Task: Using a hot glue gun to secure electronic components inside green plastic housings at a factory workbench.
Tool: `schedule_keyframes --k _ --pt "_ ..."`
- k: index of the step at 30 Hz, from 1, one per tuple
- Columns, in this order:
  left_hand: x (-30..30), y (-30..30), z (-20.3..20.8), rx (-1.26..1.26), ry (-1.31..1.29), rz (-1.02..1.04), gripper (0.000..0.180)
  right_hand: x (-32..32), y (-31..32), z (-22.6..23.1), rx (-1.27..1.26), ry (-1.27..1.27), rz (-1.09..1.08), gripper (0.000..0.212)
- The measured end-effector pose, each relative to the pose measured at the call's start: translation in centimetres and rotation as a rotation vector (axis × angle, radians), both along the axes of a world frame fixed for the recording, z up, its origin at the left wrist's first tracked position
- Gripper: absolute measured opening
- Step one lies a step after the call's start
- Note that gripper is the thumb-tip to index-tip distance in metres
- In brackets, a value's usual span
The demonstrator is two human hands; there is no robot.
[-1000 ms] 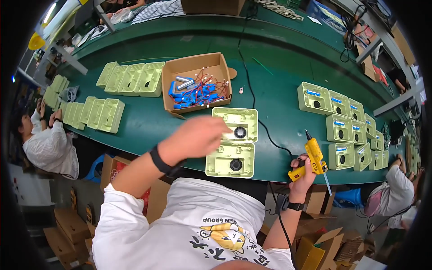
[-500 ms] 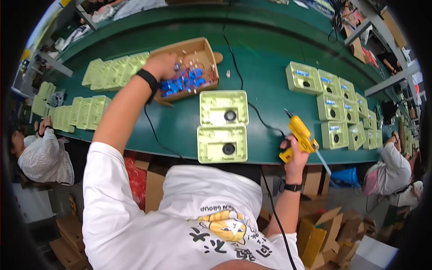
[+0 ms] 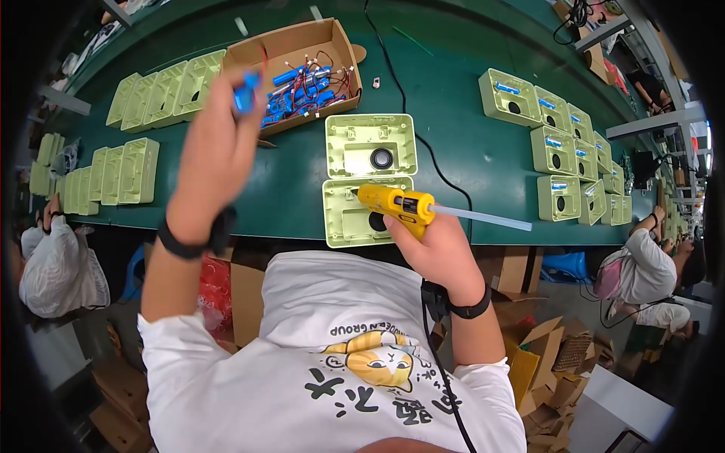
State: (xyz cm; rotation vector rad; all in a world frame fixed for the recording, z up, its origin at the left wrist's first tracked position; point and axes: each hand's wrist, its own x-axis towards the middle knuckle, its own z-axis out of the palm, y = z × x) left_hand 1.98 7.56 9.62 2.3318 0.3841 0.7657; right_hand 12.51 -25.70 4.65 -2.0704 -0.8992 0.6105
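Between the fingers of my left hand is a blue battery pack with a red wire, somewhat smeared by motion. That hand is raised beside a cardboard box in which more blue battery packs with wires and white plugs lie. My right hand is wrapped round a yellow glue gun, with a clear glue stick poking out of its back. The gun's nozzle is over the nearer pale green case, hiding part of its black round part. Just behind stands a second pale green case.
Finished-looking rows of green cases with blue packs stand at the right. Other green cases line the left. A black cord crosses the green table. A tiny white part lies beside the box. People sit at both sides.
My left hand has come out of the box toward me with a blue battery pack. My right hand has swung the glue gun left, over the nearer case.
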Motion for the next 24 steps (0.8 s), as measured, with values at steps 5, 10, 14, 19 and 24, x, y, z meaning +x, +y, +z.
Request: schedule_keyframes --k 5,10,14,19,24 --pt "-4.5 -2.4 -7.5 -0.033 0.349 -0.006 0.029 -0.4 1.9 0.8 -0.098 -0.101 -0.032 0.031" --pt "-4.4 -2.2 -9.5 0.144 0.316 0.014 0.027 -0.1 2.2 0.7 -0.244 -0.104 0.015 0.030" --pt "-3.6 -2.3 -9.0 0.220 0.165 0.072 0.021 0.1 1.9 0.5 -0.237 -0.068 0.011 0.028" --pt "-4.1 -4.7 -8.0 -0.007 0.027 0.086 0.020 0.1 0.6 0.9 -0.089 0.034 -0.074 0.025" --pt "-2.5 -7.8 -7.9 -0.292 -0.018 -0.157 0.022 -0.6 -1.6 1.9 0.029 0.155 -0.223 0.022"
